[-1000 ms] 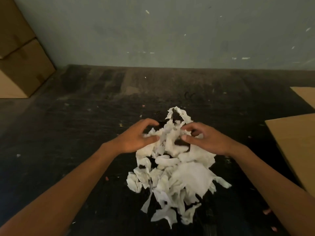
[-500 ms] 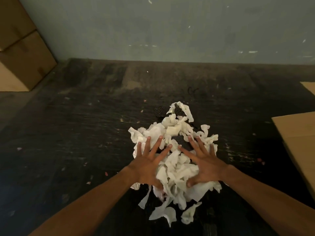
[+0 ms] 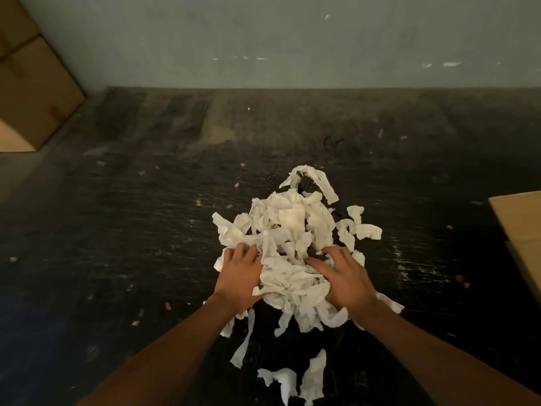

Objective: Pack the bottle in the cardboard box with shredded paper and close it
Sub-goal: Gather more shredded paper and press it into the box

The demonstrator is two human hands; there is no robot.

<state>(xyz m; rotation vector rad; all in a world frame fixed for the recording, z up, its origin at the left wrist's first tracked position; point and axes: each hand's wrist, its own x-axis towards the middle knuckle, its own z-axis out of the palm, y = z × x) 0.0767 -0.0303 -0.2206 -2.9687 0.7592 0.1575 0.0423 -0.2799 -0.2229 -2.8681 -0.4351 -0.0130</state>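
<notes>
Nearest the camera: a few loose white strips (image 3: 313, 373) lie on the dark desk (image 3: 117, 230), apart from the main heap. Both forearms reach forward from the bottom edge.

Left hand (image 3: 238, 278) sits on the left flank of the shredded paper pile (image 3: 292, 238), fingers (image 3: 243, 252) curled into the strips, gripping a bunch. Right hand (image 3: 344, 281) on the right flank, its fingers likewise curled and dug in, gripping paper. The near clump is bunched between the two palms; the hands face each other across it, about equally close to it.

Key relation: the pile runs away from the person, long axis near-to-far, most of it lying beyond the fingertips. Hands hold only the near end. Judgement: a scoop-and-gather is in hand; lifting now would likely leave the far part and the stray strips behind.

Cardboard box (image 3: 524, 230) at the right edge, well apart from the pile, only partly in frame, closer to the right hand. Any carry would go rightward. Can't tell whether it is open.

Bottle: not in view.

Far left: stacked cartons (image 3: 32, 92) against the wall (image 3: 292, 39).
</notes>
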